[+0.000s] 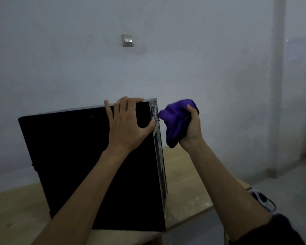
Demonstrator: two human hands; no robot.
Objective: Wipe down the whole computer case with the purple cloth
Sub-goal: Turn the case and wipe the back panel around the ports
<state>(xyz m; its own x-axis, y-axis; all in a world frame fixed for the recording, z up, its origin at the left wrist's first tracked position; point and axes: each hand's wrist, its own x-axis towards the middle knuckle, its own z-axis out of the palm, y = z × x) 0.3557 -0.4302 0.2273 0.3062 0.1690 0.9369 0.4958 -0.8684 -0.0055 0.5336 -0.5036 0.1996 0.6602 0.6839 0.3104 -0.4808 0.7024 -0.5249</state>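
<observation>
A black computer case (74,156) stands upright on a wooden table (16,209), its metal rear panel (160,156) facing right. My left hand (127,122) grips the case's top right corner, fingers curled over the top edge and thumb near the rear panel. My right hand (193,126) holds a bunched purple cloth (175,121) just right of the case. The cloth's tip touches the rear panel near its upper end.
A pale wall with a light switch (127,40) rises behind the table. The table's right edge (219,200) drops to a grey floor. A shoe (262,200) shows on the floor at the lower right.
</observation>
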